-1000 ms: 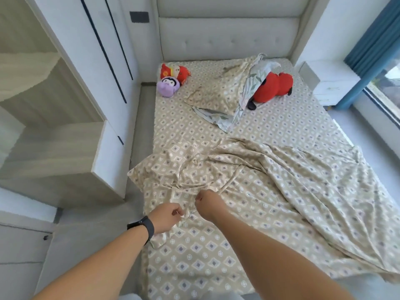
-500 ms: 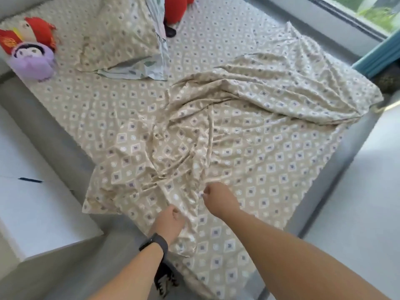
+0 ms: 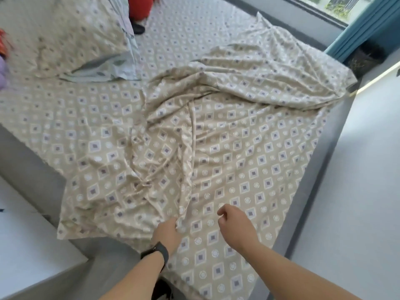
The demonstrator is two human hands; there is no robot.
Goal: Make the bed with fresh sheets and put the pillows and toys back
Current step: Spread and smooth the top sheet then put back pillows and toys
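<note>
Presently the rumpled top sheet (image 3: 194, 148) is pinched by the left hand (image 3: 167, 232); the right hand (image 3: 234, 224), loosely curled, holds nothing, so a one-sided pull could bunch it further.

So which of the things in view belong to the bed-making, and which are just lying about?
Belongs to the job:
loose patterned sheet, gripped by the left hand
right hand, holding nothing
fitted sheet on the bed
pillow
red plush toy

Just lying about:
blue curtain
white cabinet
window

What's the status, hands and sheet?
Left hand grips bunched loose sheet at foot of bed. Right hand loosely curled, holding nothing. Sheet crumpled, not spread. Pillow lies at head end.
</note>
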